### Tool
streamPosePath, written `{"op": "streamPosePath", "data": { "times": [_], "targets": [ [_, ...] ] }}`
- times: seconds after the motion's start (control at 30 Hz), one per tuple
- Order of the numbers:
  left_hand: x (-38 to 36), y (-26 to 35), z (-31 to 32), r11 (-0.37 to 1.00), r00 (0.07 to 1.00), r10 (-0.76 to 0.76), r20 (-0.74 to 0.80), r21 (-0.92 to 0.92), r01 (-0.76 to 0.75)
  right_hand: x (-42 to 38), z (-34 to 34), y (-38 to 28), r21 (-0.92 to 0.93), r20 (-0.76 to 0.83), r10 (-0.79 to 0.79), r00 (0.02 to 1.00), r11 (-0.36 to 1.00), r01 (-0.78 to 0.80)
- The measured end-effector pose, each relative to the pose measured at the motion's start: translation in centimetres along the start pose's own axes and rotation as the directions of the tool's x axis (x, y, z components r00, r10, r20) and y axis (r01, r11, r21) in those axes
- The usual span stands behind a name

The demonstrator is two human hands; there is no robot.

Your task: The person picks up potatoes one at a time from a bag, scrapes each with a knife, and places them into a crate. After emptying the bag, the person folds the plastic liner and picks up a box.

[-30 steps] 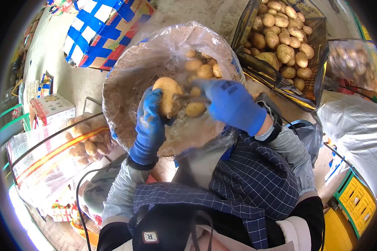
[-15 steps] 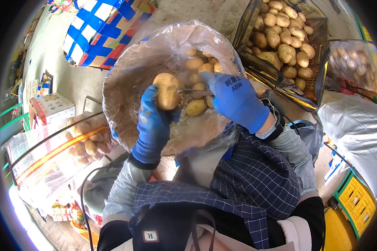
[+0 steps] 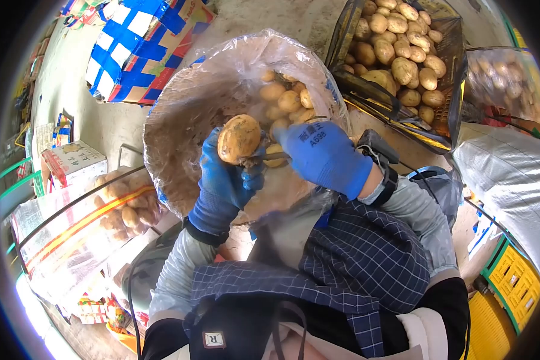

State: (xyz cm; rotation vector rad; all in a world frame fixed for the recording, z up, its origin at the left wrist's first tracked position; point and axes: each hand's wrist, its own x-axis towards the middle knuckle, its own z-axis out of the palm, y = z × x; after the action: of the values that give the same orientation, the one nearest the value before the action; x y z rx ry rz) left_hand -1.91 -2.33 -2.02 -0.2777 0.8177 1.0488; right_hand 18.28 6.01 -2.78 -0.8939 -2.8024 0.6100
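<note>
My left hand (image 3: pixel 222 180), in a blue work glove, is closed round a potato (image 3: pixel 239 139) with dirt patches on its skin. My right hand (image 3: pixel 327 155), also gloved in blue, grips a knife (image 3: pixel 271 157); the handle is hidden in the fist. The narrow blade reaches left to the lower end of the potato, by my left fingertips. Both hands are above a wide round container lined with clear plastic (image 3: pixel 180 138). Several potatoes (image 3: pixel 290 101) lie at its right side, some partly hidden behind my right hand.
A black-lined crate (image 3: pixel 366 90) full of potatoes stands at the upper right, with a bag of potatoes (image 3: pixel 501 78) beside it. Another clear bag of potatoes (image 3: pixel 126 207) is at my left. A blue-taped box (image 3: pixel 126 48) stands upper left, yellow crates (image 3: pixel 513 276) lower right.
The potato in my left hand has turned, showing a different side. My right hand has moved slightly left and down, bringing the blade to the potato's lower end. The view has shifted slightly.
</note>
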Motion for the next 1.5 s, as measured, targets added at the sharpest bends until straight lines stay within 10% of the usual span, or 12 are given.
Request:
{"op": "streamPosePath", "data": {
  "times": [0.13,0.23,0.33,0.4,0.5,0.57,0.93,1.03,1.1,1.23,1.4,1.5],
  "targets": [
    [0.0,0.0,0.2,0.903,0.989,0.15,-0.016,0.41,-0.131,1.1,0.5,1.2,0.412,-0.325,-0.01,0.946,0.899,0.151],
    [-0.1,0.6,2.4,0.752,0.995,0.065,0.069,0.652,-0.094,1.4,0.5,2.2,0.806,-0.163,-0.002,0.987,0.577,0.134],
    [0.1,3.3,3.5,0.624,0.953,-0.216,0.215,0.781,-0.035,0.2,-2.4,3.1,0.954,0.265,0.095,0.96,-0.168,-0.247],
    [2.6,4.2,1.2,0.773,0.951,-0.044,0.307,0.613,-0.162,-0.1,-3.6,6.1,0.97,0.228,0.224,0.948,-0.137,-0.201],
    [7.7,2.7,-6.0,0.183,0.949,0.316,0.01,0.981,-0.071,-0.9,-2.9,10.9,0.914,0.05,0.495,0.867,-0.373,0.161],
    [11.0,1.2,-11.3,-0.199,0.982,0.171,-0.084,0.973,0.118,-1.9,-3.6,12.7,0.877,0.051,0.587,0.808,-0.413,0.245],
    [15.6,-5.2,-14.9,-0.033,0.993,0.113,0.04,0.999,-0.037,-0.3,-3.7,7.0,0.995,0.042,0.535,0.844,0.054,-0.084],
    [13.6,-3.6,-14.6,0.751,0.964,-0.138,-0.227,0.61,0.252,-0.8,-4.6,5.8,0.917,0.161,0.518,0.84,0.237,-0.321],
    [10.9,-1.6,-12.1,0.919,0.941,-0.337,-0.011,0.215,0.331,-0.5,-3.7,5.1,0.827,0.127,0.485,0.865,0.43,-0.363],
    [5.2,1.0,-5.9,0.952,0.885,-0.3,0.355,0.053,0.302,0.2,-1.8,3.2,0.703,0.204,0.287,0.936,0.623,-0.344],
    [0.3,0.5,-0.3,0.6,0.976,0.156,0.155,0.769,-0.218,0.7,-3.5,1.4,0.836,0.335,0.213,0.918,0.383,-0.394],
    [-0.6,2.0,-3.3,0.872,0.942,-0.079,0.325,0.481,-0.093,0.8,-3.7,1.1,0.844,0.283,0.234,0.93,0.399,-0.357]
  ]
}}
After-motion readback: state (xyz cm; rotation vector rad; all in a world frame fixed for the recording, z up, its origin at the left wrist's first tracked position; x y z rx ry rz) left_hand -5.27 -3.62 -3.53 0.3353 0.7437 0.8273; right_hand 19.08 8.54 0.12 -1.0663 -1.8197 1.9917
